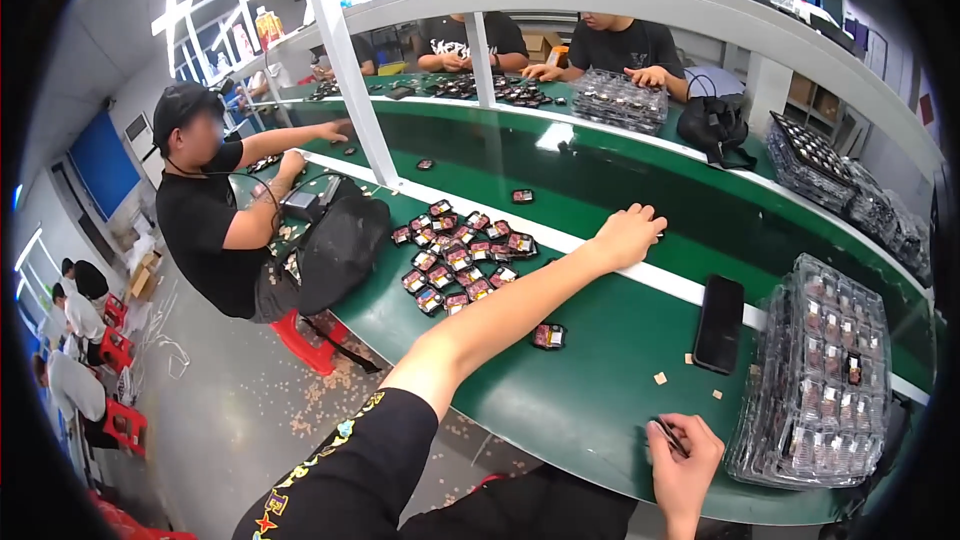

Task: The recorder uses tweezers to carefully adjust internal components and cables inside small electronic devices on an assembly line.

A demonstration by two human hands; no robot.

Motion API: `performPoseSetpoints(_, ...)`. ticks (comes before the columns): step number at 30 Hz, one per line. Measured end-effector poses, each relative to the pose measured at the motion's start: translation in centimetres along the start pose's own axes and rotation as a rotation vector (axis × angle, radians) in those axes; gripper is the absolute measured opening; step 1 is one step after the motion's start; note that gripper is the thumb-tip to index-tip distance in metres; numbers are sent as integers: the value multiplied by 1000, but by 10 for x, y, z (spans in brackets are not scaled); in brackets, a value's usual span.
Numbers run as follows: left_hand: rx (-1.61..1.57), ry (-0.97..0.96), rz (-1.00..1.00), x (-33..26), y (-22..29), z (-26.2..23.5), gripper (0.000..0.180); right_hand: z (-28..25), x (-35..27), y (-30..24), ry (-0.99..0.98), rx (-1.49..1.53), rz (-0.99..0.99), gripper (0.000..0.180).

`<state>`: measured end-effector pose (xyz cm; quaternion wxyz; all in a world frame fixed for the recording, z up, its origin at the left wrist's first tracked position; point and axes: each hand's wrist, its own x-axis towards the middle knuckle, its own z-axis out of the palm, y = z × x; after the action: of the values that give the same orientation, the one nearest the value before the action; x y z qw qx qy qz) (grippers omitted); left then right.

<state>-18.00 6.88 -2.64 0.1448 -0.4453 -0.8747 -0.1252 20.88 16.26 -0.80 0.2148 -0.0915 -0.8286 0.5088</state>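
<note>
My left hand [630, 237] reaches across the white rail to the edge of the green conveyor belt. Its fingers are bent together over something small and dark, mostly hidden at the fingertips. Low at the table's front edge, my right hand [687, 462] pinches a thin dark tool [670, 437], whose kind I cannot make out. Left of my left forearm lies a loose heap of small black packs with red labels [458, 258]. One such pack [548, 336] sits apart, just below the forearm. Another pack [523, 196] rests on the belt.
A black phone [719, 324] lies by the rail. Stacked clear plastic trays [815, 380] stand at the right. Small tan squares [660, 378] dot the green table [590, 410]. A co-worker [215, 200] sits at left beside a black bag [345, 240]. A white post [345, 70] rises near the belt.
</note>
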Motion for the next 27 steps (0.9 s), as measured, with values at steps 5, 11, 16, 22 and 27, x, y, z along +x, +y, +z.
performPoseSetpoints(5, -148, 79, 101, -12, 42, -29, 32, -11, -1, 6, 12, 57, 80, 11)
performPoseSetpoints(11, -164, -144, 339, -127, 117, -101, 39, -6, 4, 4, 87, 120, 77, 17)
performPoseSetpoints(16, -210, -206, 339, -148, 133, -98, 61, -4, 5, 12, 114, 126, 80, 18)
performPoseSetpoints(22, -413, -265, 342, -146, 117, -99, 74, -6, 6, 17, 123, 185, 49, 19)
performPoseSetpoints(27, -530, -302, 331, -150, 108, -87, 57, -9, 7, 17, 64, 99, 15, 13)
